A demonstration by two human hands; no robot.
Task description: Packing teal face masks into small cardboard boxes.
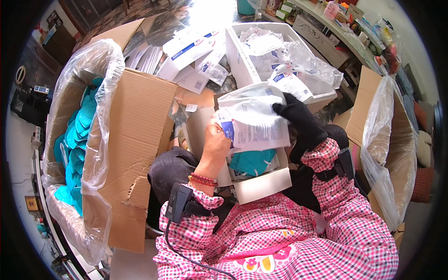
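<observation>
A white and clear plastic pouch (254, 116) with a blue printed patch is held up in front of me. My left hand (216, 140), bare with red beads at the wrist, is closed on its left edge. At the upper right edge, my right hand (303, 122) in a black glove pinches the pouch between thumb and fingers. Below the pouch stands an open white carton (262, 185) between my knees. Teal folded face masks (253, 162) lie inside it, partly covered by the pouch.
On the left, a plastic-lined cardboard box (133, 140) holds many teal masks (84, 121). A white foam box (242, 56) of pouches stands ahead, beside flat white cartons (182, 53). Another plastic-lined box (389, 140) stands at right. A cluttered shelf (345, 28) lines the far right.
</observation>
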